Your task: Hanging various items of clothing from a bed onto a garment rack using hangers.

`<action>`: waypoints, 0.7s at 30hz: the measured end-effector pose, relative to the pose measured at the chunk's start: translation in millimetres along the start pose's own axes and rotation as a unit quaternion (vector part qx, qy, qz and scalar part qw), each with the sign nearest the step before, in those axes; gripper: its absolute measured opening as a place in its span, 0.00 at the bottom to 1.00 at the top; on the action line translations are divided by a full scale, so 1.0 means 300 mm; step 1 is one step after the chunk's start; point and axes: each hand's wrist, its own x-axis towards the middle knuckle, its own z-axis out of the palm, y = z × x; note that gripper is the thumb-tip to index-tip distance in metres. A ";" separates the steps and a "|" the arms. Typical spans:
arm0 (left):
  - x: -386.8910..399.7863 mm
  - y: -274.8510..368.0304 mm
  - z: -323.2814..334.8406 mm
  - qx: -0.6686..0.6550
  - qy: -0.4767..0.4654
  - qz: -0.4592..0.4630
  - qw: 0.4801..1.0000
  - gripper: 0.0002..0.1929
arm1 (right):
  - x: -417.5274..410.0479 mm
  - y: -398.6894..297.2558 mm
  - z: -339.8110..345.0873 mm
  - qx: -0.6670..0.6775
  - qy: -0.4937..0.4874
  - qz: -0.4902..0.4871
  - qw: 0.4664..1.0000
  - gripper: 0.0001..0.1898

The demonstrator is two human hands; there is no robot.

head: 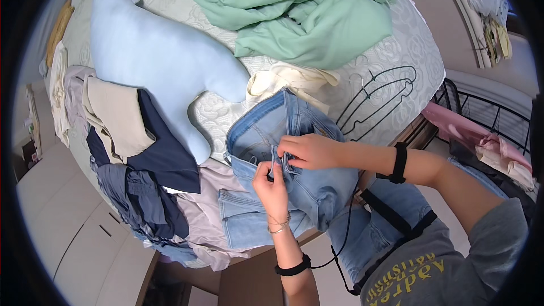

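Note:
A pair of light blue denim jeans (pixel 331 182) lies bunched at the bed's near edge, its waistband standing wide and round. Both hands pinch the denim at the front opening of the waistband. My left hand (pixel 272 180), with a thin bracelet at the wrist, grips one side of it; my right hand (pixel 304 151) grips the fabric just beside. The fingertips nearly touch, and what lies between them is partly hidden. A cream garment (pixel 276 80) lies just beyond the waistband. Dark wire hangers (pixel 374 97) rest on the mattress to the right.
A light blue plush cushion (pixel 157 51) and a green blanket (pixel 314 21) lie farther back on the bed. Beige (pixel 114 114), navy (pixel 170 157) and lilac garments (pixel 208 204) are piled at left. A black wire basket (pixel 488 114) with clothes stands right. A black cable (pixel 348 229) hangs between my arms.

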 end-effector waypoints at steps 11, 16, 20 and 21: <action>-0.027 0.103 0.040 0.020 -0.105 0.015 0.994 0.06 | -0.133 0.000 0.017 -0.040 0.160 -0.014 0.986 0.10; -0.024 0.055 0.052 0.057 -0.109 0.026 0.992 0.06 | -0.136 0.013 -0.011 -0.038 0.102 0.010 0.994 0.12; -0.024 -0.021 -0.036 0.115 -0.136 -0.025 0.984 0.10 | -0.159 0.014 -0.059 -0.093 0.140 -0.010 0.986 0.18; -0.025 -0.026 -0.064 0.178 -0.137 -0.028 0.974 0.11 | -0.175 0.062 -0.087 -0.126 0.233 0.027 0.964 0.19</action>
